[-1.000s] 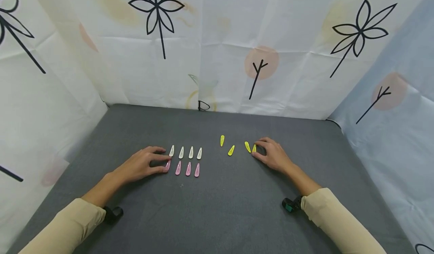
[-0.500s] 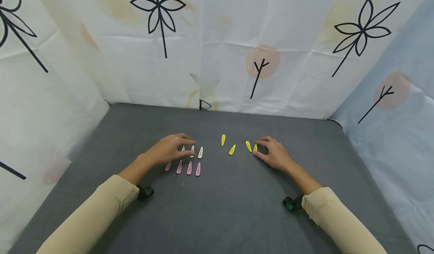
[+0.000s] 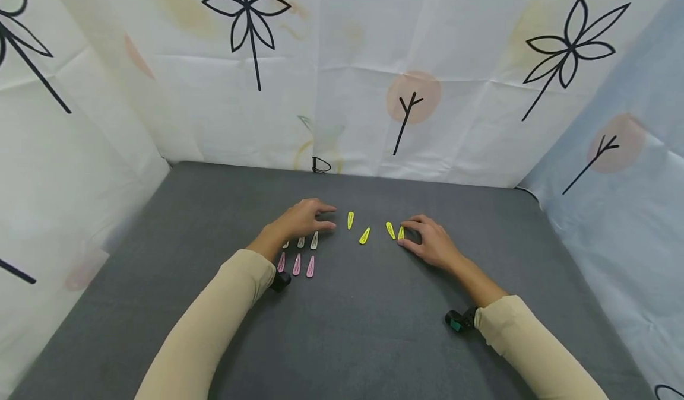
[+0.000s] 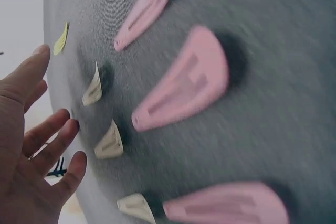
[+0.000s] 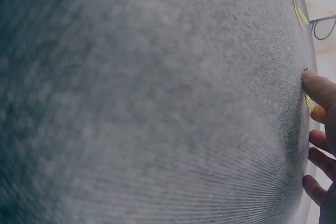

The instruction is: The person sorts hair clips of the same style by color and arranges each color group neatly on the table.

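My left hand [image 3: 299, 219] hovers above the row of white hair clips [image 3: 314, 240], fingers extended toward the right and nothing between them. Below that row lie several pink hair clips [image 3: 310, 267]; the forearm and wrist hide the left end of both rows. In the left wrist view, the thumb and fingers are spread apart beside a white clip [image 4: 93, 90]. On the right, my right hand [image 3: 431, 244] pinches the rightmost yellow hair clip [image 3: 401, 232] between thumb and index finger, down at the table. Another yellow clip [image 3: 390, 231] lies just left of it.
Two more yellow clips, an upright one [image 3: 350, 220] and a slanted one [image 3: 365, 236], lie between the hands. All the clips lie on a grey cloth-covered table [image 3: 352, 335]. Patterned white curtains [image 3: 352, 44] enclose its back and sides.
My left hand has left the leftmost pink and white clips and swept right and away from me, over the white row toward the yellow clips. The right hand has stayed in place.
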{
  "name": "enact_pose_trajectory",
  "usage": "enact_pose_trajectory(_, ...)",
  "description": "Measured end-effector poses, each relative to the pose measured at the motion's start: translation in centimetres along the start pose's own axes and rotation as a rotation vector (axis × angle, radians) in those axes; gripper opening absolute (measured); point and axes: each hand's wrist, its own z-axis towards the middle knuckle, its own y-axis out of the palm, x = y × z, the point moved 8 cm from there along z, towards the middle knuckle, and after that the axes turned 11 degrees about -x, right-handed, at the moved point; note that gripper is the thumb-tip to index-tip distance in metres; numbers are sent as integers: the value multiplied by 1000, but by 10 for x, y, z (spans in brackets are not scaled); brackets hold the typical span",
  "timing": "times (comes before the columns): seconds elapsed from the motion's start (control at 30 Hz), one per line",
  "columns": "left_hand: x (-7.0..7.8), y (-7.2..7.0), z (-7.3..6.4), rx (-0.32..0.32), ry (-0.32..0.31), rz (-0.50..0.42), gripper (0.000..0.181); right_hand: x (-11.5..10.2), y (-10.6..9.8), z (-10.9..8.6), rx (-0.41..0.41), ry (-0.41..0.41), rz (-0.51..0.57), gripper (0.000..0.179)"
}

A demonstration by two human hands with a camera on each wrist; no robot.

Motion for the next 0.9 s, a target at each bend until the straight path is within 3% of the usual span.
enact_pose_trajectory(0.2,9,9,18,-3,-33,35,60,-2,-2,-1,7,-8,3,47)
enact_pose_trajectory(0.43,26,17,32,-42,-49,116,53,-1,0,0,-2,-5,-1,47)
enact_pose_trajectory(0.63,32,17,34,-55,-96,132,51,-2,-1,-1,-3,-4,1,48)
enact_pose_trajectory(0.9,30,19,36,-52,-93,142,42,0,0,-1,0,4,0,48)
